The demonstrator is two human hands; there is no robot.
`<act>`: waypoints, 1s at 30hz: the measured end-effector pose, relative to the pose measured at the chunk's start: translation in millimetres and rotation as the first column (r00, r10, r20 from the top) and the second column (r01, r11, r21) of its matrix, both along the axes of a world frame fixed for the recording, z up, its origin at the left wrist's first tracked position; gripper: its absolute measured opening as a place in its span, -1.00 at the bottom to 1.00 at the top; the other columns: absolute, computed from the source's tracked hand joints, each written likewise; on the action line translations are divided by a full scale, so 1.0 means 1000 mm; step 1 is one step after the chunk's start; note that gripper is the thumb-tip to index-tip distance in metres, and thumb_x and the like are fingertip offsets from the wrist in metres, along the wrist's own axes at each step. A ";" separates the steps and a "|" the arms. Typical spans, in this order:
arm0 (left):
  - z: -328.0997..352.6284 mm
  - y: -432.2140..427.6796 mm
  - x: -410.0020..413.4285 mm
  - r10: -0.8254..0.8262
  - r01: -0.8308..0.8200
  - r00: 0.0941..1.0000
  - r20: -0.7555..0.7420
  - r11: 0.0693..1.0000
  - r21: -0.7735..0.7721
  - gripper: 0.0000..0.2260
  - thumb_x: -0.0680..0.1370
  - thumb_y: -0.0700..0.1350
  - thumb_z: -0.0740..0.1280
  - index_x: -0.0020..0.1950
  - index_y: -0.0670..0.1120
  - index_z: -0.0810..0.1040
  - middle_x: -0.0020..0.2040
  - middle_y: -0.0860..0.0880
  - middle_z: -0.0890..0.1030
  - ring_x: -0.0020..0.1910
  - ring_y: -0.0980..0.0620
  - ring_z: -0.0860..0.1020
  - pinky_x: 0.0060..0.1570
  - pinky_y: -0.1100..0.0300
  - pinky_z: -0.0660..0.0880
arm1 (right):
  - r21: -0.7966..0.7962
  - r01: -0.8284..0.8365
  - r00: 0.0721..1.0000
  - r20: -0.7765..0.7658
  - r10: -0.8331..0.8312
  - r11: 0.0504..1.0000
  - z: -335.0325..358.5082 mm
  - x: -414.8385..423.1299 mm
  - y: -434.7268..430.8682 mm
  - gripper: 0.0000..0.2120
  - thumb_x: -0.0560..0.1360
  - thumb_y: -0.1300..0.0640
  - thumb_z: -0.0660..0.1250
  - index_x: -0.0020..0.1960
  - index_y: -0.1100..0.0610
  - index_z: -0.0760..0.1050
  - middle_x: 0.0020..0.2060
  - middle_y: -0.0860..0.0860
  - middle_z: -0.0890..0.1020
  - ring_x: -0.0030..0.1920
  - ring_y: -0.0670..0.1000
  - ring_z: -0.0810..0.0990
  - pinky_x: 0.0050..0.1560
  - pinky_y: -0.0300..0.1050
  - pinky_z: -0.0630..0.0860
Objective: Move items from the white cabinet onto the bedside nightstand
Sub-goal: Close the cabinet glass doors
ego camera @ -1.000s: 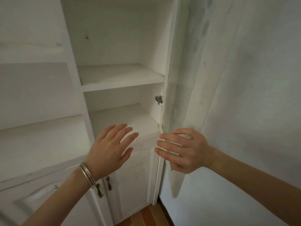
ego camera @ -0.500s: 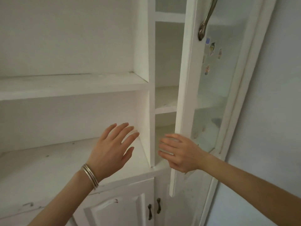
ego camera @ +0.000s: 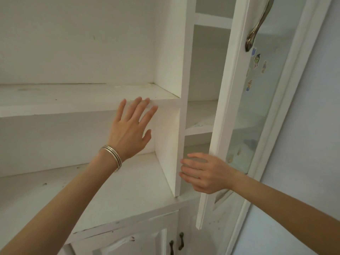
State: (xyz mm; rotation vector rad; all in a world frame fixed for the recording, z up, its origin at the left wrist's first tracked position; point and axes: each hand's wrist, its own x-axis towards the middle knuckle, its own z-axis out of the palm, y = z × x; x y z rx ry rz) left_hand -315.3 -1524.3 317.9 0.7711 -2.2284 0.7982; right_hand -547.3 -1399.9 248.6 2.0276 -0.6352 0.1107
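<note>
The white cabinet (ego camera: 171, 52) fills the view, with wide open shelves on the left and a narrow column of shelves behind a glass door (ego camera: 224, 115) on the right. My left hand (ego camera: 130, 127), with bangles at the wrist, is raised flat with fingers spread in front of the upper shelf edge and holds nothing. My right hand (ego camera: 204, 172) rests with straight fingers against the lower part of the door's edge. A pale bluish thing (ego camera: 201, 123) lies on a shelf of the narrow column, partly hidden by the door. The nightstand is out of view.
The door carries a metal handle (ego camera: 257, 24) and small stickers (ego camera: 256, 60) on its glass. Lower cabinet doors with dark handles (ego camera: 176, 244) sit below the shelves. A plain wall (ego camera: 312, 144) stands close on the right.
The view has swung from the narrow column to the wide left shelves. The glass door has come partly across the narrow column with my right hand on it. My left hand has risen.
</note>
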 end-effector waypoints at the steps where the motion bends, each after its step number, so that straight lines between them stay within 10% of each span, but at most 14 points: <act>1: 0.002 -0.006 -0.005 0.012 -0.012 1.000 0.012 1.000 0.006 -0.44 0.45 0.02 0.10 0.44 -0.13 0.33 0.42 -0.20 0.35 0.41 -0.20 0.26 0.39 -0.23 0.08 | 0.000 -0.017 1.000 -0.010 0.017 1.000 0.000 -0.001 -0.005 -0.78 0.47 0.16 0.20 -0.03 0.19 0.58 -0.10 0.07 0.63 0.09 0.10 0.55 0.21 0.04 0.41; 21: -0.009 -0.032 -0.023 0.173 -0.147 0.980 0.102 0.963 -0.225 -0.20 0.37 0.01 0.33 0.53 -0.19 0.10 0.50 -0.24 0.16 0.43 -0.27 0.16 0.37 -0.31 0.00 | -0.003 -0.028 1.000 -0.004 0.028 1.000 0.002 0.002 -0.086 -0.81 0.44 0.17 0.19 -0.12 0.17 0.58 -0.20 0.05 0.62 -0.07 0.08 0.58 0.01 -0.03 0.46; 30: -0.008 -0.031 -0.026 0.157 -0.142 0.984 0.078 0.975 -0.169 -0.22 0.39 0.12 0.28 0.54 -0.12 0.11 0.48 -0.23 0.20 0.40 -0.27 0.18 0.36 -0.31 -0.01 | -0.007 0.028 0.996 0.085 -0.027 1.000 0.018 -0.023 -0.065 -0.76 0.45 0.12 0.23 0.00 0.19 0.60 -0.07 0.10 0.63 0.12 0.14 0.54 0.26 0.12 0.32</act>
